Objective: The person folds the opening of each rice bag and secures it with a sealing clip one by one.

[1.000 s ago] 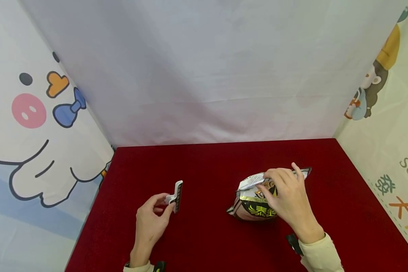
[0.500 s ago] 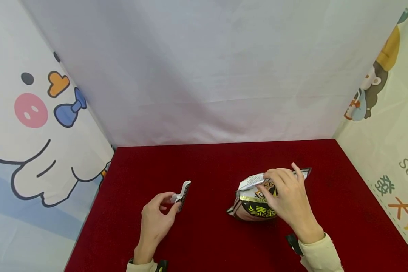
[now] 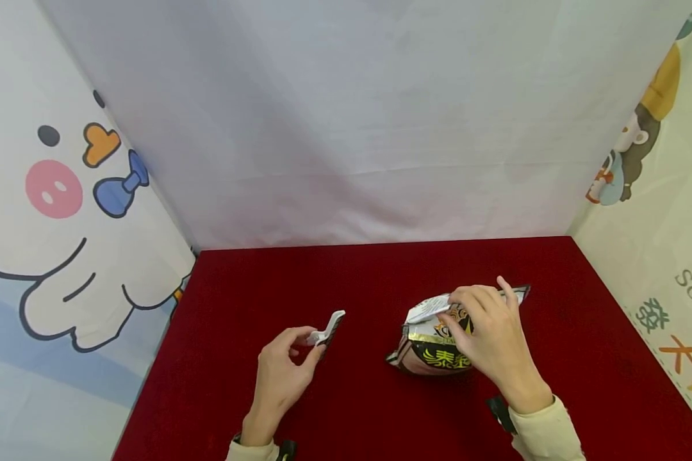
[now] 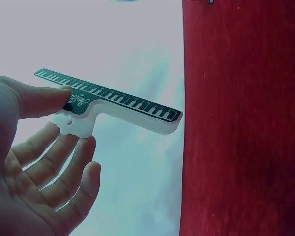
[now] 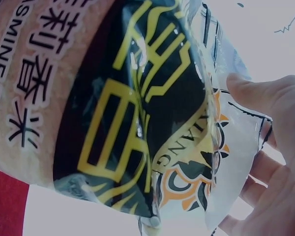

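Note:
My left hand (image 3: pixel 281 379) pinches a white clip (image 3: pixel 333 324) between thumb and fingers, off to the left of the bag. In the left wrist view the clip (image 4: pixel 142 114) shows a long bar with a black-and-white piano-key pattern; the thumb presses the patterned side while the fingertips sit under its scalloped white grip. A bag of jasmine rice (image 3: pixel 432 355) stands on the red table. My right hand (image 3: pixel 493 342) pinches the bag's folded-over top edge. Close up in the right wrist view, the rice bag (image 5: pixel 34 73) has yellow characters on black, and thumb and fingers lie on either side of its silvery top.
The dark red tabletop (image 3: pixel 300 275) ends at a white cloth backdrop (image 3: pixel 346 128). A cartoon-printed sheet (image 3: pixel 52 269) hangs at the left, and another printed panel (image 3: pixel 646 256) stands at the right.
My left hand has moved right with the clip, toward the rice bag, and the clip has tilted further right. The right hand and the bag have stayed in place.

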`<state>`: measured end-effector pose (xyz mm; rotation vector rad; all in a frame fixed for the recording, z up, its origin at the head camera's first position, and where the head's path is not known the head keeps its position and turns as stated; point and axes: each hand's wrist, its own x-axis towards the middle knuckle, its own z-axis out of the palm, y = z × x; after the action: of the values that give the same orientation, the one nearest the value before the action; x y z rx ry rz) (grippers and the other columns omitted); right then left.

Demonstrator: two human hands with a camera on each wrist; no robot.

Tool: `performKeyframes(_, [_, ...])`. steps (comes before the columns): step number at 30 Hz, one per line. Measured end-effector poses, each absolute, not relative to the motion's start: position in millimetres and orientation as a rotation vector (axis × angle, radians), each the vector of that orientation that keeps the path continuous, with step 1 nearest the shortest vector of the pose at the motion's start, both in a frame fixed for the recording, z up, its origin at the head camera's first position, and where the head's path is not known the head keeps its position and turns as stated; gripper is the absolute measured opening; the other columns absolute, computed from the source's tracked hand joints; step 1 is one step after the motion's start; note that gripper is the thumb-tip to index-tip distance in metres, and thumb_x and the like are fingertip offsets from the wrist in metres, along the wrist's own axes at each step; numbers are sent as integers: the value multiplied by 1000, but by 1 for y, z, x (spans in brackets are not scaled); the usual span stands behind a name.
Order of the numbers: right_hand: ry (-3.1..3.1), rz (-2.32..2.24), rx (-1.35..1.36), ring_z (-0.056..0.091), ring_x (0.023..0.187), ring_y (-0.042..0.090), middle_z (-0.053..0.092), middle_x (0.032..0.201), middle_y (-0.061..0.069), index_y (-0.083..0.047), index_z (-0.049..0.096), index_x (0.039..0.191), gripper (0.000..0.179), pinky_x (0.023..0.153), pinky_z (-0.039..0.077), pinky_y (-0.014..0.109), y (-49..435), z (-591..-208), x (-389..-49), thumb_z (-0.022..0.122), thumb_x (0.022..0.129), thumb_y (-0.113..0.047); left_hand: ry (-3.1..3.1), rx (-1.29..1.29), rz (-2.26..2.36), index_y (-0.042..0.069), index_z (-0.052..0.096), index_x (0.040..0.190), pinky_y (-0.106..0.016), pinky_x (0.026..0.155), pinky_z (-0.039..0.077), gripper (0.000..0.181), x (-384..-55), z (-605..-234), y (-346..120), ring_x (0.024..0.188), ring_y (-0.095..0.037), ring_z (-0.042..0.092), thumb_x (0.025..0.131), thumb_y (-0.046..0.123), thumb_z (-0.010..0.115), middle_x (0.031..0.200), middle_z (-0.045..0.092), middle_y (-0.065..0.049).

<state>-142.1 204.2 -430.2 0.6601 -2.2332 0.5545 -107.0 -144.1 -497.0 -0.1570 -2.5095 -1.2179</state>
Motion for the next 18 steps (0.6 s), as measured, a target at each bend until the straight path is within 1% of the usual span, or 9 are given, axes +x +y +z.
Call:
performKeyframes(4, [-2226,555,665,69,95,40,75,101,15,-5,71,97,36,109,36,76,205,-430,-142,94,69,-1,-2500,-178,-1211,17,78,111,-30,77,59,31,-108,-496,-139,92,-11,74,83,12,91,102,79,5])
performKeyframes(15, [-2218,559,670,69,96,37,75,101,13,-4,72,98,35,109,37,75,206,-430,-141,92,70,1,-2495,-208,-1227,17,78,111,-38,77,62,31,-109,-495,-134,90,-10,73,83,13,91,101,79,5])
performKeyframes(18, [-2226,564,666,69,96,36,75,101,12,-5,73,98,34,110,37,74,206,-430,-141,91,71,1,-2487,-216,-1225,16,78,113,-38,77,62,32,-109,-495,-133,91,-10,73,84,12,91,102,79,5])
